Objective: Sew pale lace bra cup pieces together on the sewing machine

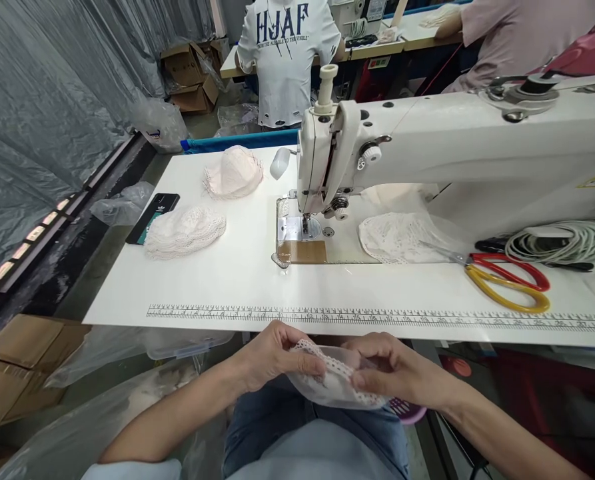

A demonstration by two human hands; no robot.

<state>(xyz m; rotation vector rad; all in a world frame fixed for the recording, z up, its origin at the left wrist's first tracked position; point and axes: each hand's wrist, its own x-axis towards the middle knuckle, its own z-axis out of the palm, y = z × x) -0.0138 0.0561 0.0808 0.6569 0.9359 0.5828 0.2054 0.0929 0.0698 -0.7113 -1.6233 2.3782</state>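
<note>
Grey plastic sheeting [67,93] hangs at the far left, with a cardboard box [14,367] low down near the corner of the view. Next comes the white surface [247,280], where a dark phone [162,205] lies near the left edge, partly covered by a stack of white lace pieces [184,231] with scalloped rims. Just beyond and to the right of the stack sits a pale pink, dome-shaped piece [233,173] with a frayed rim. Below the near edge, the left hand [274,357] is pinched closed, its thumb pressing the lace edge of a sheer white piece [332,393] against the fingers. That piece is held in front of the surface, above the person's lap, stretched between both hands. Behind, a co-worker in a white printed shirt [284,63] faces away. A white sewing machine [427,147] stands from the middle to the right edge. The right hand [394,367] grips the other end of the sheer piece between thumb and fingers. Further up, more white lace fabric [402,238] lies under the machine's arm. Scissors [507,283] with one red and one yellow handle touch that fabric with their blades, and a coiled pale cable [567,241] rests just beside them at the right.
</note>
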